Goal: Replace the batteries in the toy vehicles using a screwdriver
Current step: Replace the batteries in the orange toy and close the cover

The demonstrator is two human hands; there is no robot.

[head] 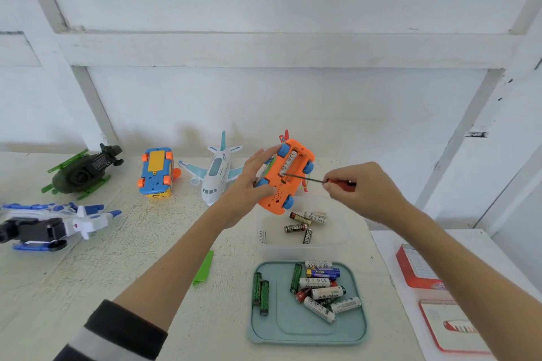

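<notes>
While the teal tray (pixel 308 328) of loose batteries (pixel 319 287) is sitting nearest, the right hand (pixel 360 190) is pinching the screwdriver (pixel 311 179), prying at a battery in the orange toy car (pixel 281 184). The left hand (pixel 252 182) is gripping it above the tabletop (pixel 146 243); a slipping tip could be jabbing those fingers.

- White table (pixel 123 267): green battery cover (pixel 203 267) just below the left hand (pixel 252 182).
- Teal lid (pixel 308 331) and clear tub (pixel 337 240) below the right hand (pixel 356 187).
- Airplane (pixel 214 173) left of the left hand.
</notes>
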